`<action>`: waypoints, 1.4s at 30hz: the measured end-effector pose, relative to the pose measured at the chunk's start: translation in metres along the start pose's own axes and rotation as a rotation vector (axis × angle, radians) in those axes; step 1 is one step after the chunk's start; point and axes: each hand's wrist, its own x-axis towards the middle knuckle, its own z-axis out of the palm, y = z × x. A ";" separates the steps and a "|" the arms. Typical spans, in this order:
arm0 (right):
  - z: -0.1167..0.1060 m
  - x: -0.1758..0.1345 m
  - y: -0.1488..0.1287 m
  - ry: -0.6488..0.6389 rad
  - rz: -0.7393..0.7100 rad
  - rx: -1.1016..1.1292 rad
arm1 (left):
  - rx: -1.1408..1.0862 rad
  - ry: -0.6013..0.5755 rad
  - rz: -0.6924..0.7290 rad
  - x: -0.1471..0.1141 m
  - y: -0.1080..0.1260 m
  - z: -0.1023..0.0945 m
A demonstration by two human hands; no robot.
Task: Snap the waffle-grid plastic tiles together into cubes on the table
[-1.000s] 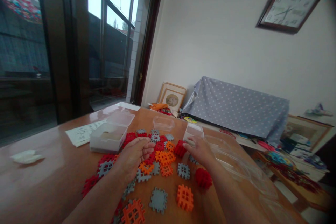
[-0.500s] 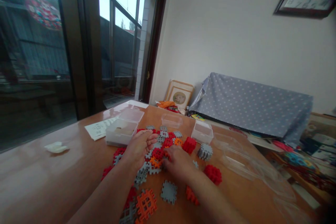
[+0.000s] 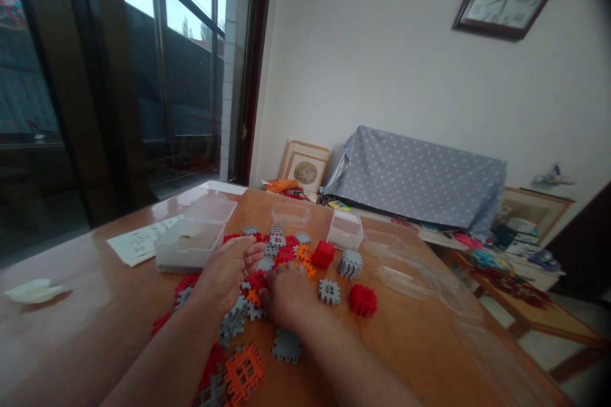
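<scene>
My left hand (image 3: 233, 267) is open, palm turned inward, fingers stretched at the left edge of a heap of red, grey and orange interlocking plastic pieces (image 3: 286, 254). My right hand (image 3: 289, 296) lies palm down over the heap's right side, fingers curled beneath it; whatever they grip is hidden. Right of it sit a red stack (image 3: 323, 254), a grey stack (image 3: 351, 263), another red stack (image 3: 363, 300) and a grey windowed piece (image 3: 329, 291). Nearer me lie an orange windowed piece (image 3: 244, 370) and a flat grey square (image 3: 286, 344).
An open clear box (image 3: 186, 245) stands left of the heap, by a paper sheet (image 3: 140, 241). Behind and right are a small clear box (image 3: 345, 229), a shallow clear lid (image 3: 290, 213) and several clear containers (image 3: 405, 276). A whitish scrap (image 3: 35, 291) lies far left.
The view has swung right, so things sit further left in the picture. The grey windowed piece beside the stacks now shows fully; my right forearm covers the orange piece seen there earlier.
</scene>
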 end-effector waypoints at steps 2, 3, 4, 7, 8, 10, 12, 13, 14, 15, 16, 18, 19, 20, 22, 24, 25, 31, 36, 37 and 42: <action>-0.001 -0.003 -0.001 -0.001 -0.007 0.009 | 0.009 0.002 -0.002 0.001 -0.001 0.000; -0.002 -0.005 -0.001 0.000 -0.008 0.014 | 0.013 0.001 -0.002 0.001 -0.002 0.000; -0.002 -0.006 -0.001 0.001 -0.008 0.019 | 0.018 0.001 -0.004 0.001 -0.002 0.000; -0.001 -0.009 0.001 0.029 0.000 0.078 | 0.032 -0.009 -0.006 0.001 -0.005 0.000; -0.001 -0.010 0.003 0.056 0.004 0.125 | 0.032 -0.014 -0.003 0.001 -0.007 0.000; -0.002 -0.013 0.006 0.146 0.005 0.251 | 0.032 -0.030 0.007 0.002 -0.009 0.000; -0.003 -0.016 0.012 0.279 -0.006 0.383 | 0.065 -0.045 0.029 0.001 -0.012 -0.001; -0.003 -0.018 0.015 0.350 -0.015 0.443 | 0.099 -0.045 0.046 0.001 -0.014 -0.001; -0.004 -0.020 0.018 0.417 -0.025 0.499 | 0.141 -0.034 0.074 0.000 -0.015 0.000; -0.005 -0.023 0.021 0.474 -0.033 0.546 | 0.182 -0.020 0.100 -0.001 -0.016 0.000; -0.005 -0.026 0.025 0.517 -0.037 0.583 | 0.220 -0.018 0.113 -0.003 -0.016 0.000; -0.006 -0.033 0.030 0.565 -0.046 0.621 | 0.266 -0.061 0.097 -0.007 -0.017 0.002; -0.006 -0.036 0.033 0.580 -0.051 0.624 | 0.274 -0.116 0.071 -0.010 -0.017 0.003; -0.006 -0.040 0.035 0.597 -0.056 0.620 | 0.270 -0.185 0.043 -0.012 -0.017 0.005; -0.004 -0.046 0.038 0.638 -0.063 0.609 | 0.241 -0.318 0.004 -0.017 -0.017 0.008; -0.001 -0.050 0.042 0.665 -0.063 0.598 | 0.217 -0.402 -0.009 -0.020 -0.018 0.011; 0.001 -0.052 0.044 0.672 -0.057 0.591 | 0.212 -0.422 -0.015 -0.021 -0.018 0.012; 0.005 -0.062 0.062 0.697 -0.020 0.509 | 0.208 -0.463 -0.043 -0.028 -0.020 0.019; 0.000 -0.072 0.068 0.637 -0.038 0.502 | 0.255 -0.491 -0.037 -0.031 -0.024 0.022; -0.001 -0.074 0.069 0.628 -0.033 0.508 | 0.263 -0.499 -0.035 -0.032 -0.025 0.023; -0.003 -0.081 0.070 0.606 -0.025 0.493 | 0.285 -0.512 -0.046 -0.032 -0.029 0.024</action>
